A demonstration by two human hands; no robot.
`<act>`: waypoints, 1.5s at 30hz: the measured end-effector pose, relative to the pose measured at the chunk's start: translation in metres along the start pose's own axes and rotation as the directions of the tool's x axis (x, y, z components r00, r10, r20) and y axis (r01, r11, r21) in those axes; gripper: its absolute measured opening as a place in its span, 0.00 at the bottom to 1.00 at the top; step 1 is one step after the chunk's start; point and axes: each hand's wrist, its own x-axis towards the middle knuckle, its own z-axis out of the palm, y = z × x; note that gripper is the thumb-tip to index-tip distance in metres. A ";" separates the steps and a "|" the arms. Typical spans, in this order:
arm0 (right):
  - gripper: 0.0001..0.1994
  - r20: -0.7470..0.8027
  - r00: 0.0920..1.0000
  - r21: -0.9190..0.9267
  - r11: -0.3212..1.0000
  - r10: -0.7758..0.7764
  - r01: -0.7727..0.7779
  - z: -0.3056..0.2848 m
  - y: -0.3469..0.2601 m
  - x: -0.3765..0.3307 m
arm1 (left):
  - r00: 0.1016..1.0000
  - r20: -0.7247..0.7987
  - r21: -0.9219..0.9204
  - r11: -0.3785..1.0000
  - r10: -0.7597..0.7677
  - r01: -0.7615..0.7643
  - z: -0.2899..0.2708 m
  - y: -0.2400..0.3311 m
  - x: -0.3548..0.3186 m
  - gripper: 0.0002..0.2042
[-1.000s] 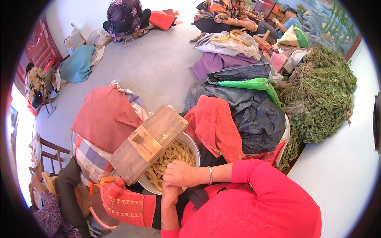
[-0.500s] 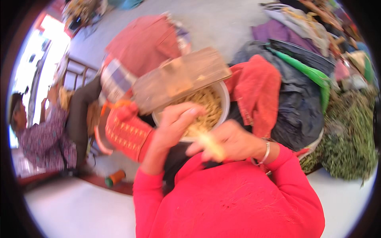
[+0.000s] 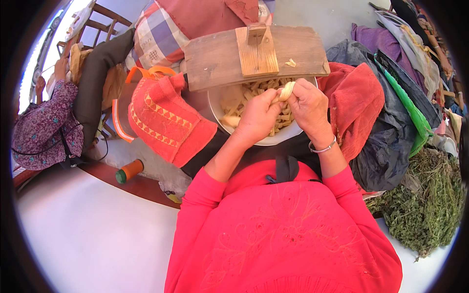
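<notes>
Both hands pinch one pale strip of dough over the white bowl.

The left hand (image 3: 256,117) and the right hand (image 3: 308,105) meet above the near half of the bowl (image 3: 215,105), each grip clenched on the same dough strip (image 3: 286,90), which curls up between the fingertips. The bowl sits in the person's lap and is heaped with more pale cut pieces (image 3: 244,95). A wooden board (image 3: 215,58) with a raised block in its middle lies across the bowl's far rim. A red patterned cloth (image 3: 166,122) rests just left of the bowl and an orange-red cloth (image 3: 356,100) just right of it. A bracelet (image 3: 322,148) circles the right wrist. Dried green herbs (image 3: 430,205) are piled on the floor at far right.
</notes>
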 end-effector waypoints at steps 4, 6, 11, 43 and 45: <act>0.10 0.462 0.849 0.636 0.571 0.257 -0.519 0.028 0.017 -0.027 | 0.932 0.015 0.667 0.691 0.361 -0.278 -0.007 0.012 -0.010 0.07; 0.12 0.659 0.705 0.713 0.082 0.263 -0.697 0.028 0.010 -0.031 | 0.938 -0.006 0.608 0.746 0.347 -0.272 -0.001 0.000 -0.014 0.12; 0.12 0.744 0.664 0.625 -0.427 0.072 -0.654 0.036 0.015 -0.036 | 0.952 -0.079 0.193 0.941 0.297 -0.278 0.005 -0.007 -0.014 0.18; 0.16 0.331 0.936 0.730 0.595 0.120 -0.335 -0.020 0.025 0.019 | 0.936 -0.015 0.507 0.810 0.351 -0.296 -0.038 0.026 -0.020 0.04; 0.13 0.554 0.832 0.700 0.557 -0.029 -0.447 -0.028 0.017 0.036 | 0.946 0.009 0.442 0.847 0.324 -0.294 -0.037 0.028 -0.008 0.04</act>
